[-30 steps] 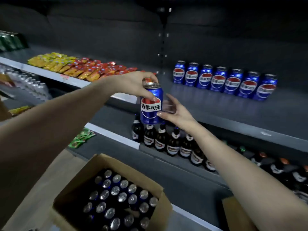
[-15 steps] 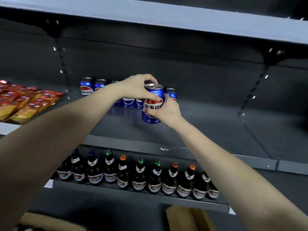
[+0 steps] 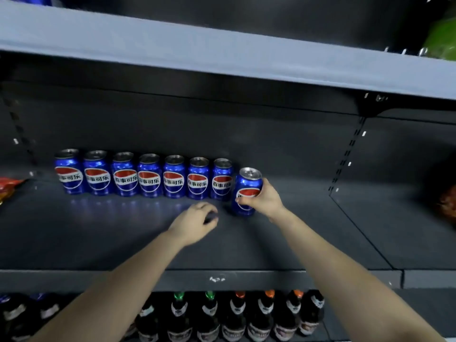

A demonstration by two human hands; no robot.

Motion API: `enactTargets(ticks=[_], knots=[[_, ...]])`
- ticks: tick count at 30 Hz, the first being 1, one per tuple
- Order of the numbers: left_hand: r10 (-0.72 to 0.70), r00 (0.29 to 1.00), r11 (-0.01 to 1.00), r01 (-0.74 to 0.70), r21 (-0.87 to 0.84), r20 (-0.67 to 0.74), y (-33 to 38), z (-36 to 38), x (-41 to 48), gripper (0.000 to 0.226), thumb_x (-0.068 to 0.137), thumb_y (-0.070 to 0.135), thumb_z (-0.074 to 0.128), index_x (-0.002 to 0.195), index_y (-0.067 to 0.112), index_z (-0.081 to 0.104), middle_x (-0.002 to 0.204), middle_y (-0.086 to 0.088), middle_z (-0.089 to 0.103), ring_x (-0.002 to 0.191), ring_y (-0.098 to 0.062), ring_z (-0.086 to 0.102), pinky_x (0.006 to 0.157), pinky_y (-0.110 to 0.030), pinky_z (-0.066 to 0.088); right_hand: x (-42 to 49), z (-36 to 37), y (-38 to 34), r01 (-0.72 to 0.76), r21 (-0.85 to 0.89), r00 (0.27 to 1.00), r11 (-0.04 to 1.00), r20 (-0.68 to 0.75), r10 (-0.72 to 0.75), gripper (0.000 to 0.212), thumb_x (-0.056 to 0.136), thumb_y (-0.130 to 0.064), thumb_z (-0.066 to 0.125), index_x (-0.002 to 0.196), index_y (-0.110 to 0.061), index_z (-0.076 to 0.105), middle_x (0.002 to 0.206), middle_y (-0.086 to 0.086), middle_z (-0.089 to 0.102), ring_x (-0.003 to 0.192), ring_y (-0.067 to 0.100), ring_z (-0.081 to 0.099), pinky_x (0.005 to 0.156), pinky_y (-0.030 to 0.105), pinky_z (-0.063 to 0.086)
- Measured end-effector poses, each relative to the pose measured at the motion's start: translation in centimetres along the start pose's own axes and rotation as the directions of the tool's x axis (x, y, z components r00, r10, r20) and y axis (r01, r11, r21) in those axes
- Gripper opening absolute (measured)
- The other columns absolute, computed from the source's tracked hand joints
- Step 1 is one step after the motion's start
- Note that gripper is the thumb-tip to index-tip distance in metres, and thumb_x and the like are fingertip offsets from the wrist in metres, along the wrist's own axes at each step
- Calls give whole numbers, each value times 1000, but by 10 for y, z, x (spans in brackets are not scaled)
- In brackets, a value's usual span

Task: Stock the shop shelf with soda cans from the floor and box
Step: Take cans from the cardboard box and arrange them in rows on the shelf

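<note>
Seven soda cans [image 3: 148, 178], blue with red-and-white emblems, stand upright in a touching row at the far side of the dark shelf [image 3: 98, 233], labels facing near. One eighth can [image 3: 248, 186], same kind, sits at the right end of that row, just beside the last can and slightly nearer than the line, tilted a little; whether its base rests fully on the shelf cannot be told. Right hand [image 3: 264, 201]: fingers and thumb wrapped round the eighth can's lower half, holding it from the right. Left hand [image 3: 195, 223]: low over the shelf, just left of and nearer than the held can, fingers loosely curled and holding nothing. Several dark glass bottles [image 3: 237, 314] with green and orange caps, on the level below, along the near edge. One grey upper shelf [image 3: 222, 58] overhead. Some red and orange snack packets [image 3: 7, 186], partly in view at the far left edge.
</note>
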State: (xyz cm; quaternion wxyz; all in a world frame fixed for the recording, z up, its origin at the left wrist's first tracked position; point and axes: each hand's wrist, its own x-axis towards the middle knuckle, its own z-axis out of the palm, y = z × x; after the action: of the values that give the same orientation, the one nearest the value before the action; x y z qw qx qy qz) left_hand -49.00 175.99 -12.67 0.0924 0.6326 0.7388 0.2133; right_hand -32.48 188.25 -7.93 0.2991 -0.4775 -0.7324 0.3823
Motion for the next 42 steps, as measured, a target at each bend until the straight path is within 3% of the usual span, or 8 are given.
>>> enactTargets(ticks=[7,18,22,26,31,34,37,42], knots=[[41,998,985,-49,163,53,-14,16,5,48,99,42,31,145,30,31,157,4,18,146,-15,10,118,-33,9,48,11,10,-77,-42,995,996,-71,74,74,58,-24,86,122,-15,50,116,1,62,109,20,58,93,31,47],[18,998,985,-27,170,54,-18,20,11,51,98,44,32,147,30,28,158,3,17,146,-18,10,119,-33,7,57,25,11,-49,-53,992,997,-119,43,66,68,-22,83,122,-8,47,124,9,58,113,24,55,90,28,43],[-5,996,989,-8,148,89,-15,17,7,49,99,42,32,146,31,29,158,2,16,146,-17,9,118,-32,5,39,42,6,-50,-11,968,999,-248,46,94,73,-26,79,144,-7,22,145,16,31,131,33,35,105,38,33],[-33,990,999,28,41,137,-12,-7,11,44,97,35,43,140,23,43,151,-2,34,140,-22,28,116,-36,20,7,58,-33,234,-11,842,972,-498,-208,86,79,-27,71,146,-8,20,150,16,20,136,32,23,109,37,26],[-149,979,985,134,-106,-141,-23,-60,-25,28,88,12,52,115,12,61,117,-10,64,108,-27,58,95,-39,46,-40,98,-91,617,68,760,784,-309,-572,54,82,-16,66,131,-7,44,134,13,44,125,22,42,99,13,27],[-308,908,951,299,-74,-283,-43,-88,-82,20,85,5,52,102,7,62,108,-14,64,105,-29,58,89,-34,45,-78,145,-115,702,250,711,667,-177,-681,43,82,-13,63,123,-4,52,129,12,50,122,21,47,105,30,39],[-491,770,861,502,-88,-408,-70,-115,-159,33,86,6,55,119,5,60,124,-15,59,119,-29,52,91,-28,36,-133,200,-133,696,399,658,597,-21,-753,41,83,-14,61,122,-3,53,128,13,52,122,24,48,101,41,43],[-696,497,643,753,-141,-519,-114,-143,-300,41,91,18,52,131,14,51,135,-10,52,121,-28,50,91,-29,39,-233,287,-142,639,519,525,568,245,-815,44,85,-20,59,123,0,52,129,17,51,121,29,49,99,23,36]])
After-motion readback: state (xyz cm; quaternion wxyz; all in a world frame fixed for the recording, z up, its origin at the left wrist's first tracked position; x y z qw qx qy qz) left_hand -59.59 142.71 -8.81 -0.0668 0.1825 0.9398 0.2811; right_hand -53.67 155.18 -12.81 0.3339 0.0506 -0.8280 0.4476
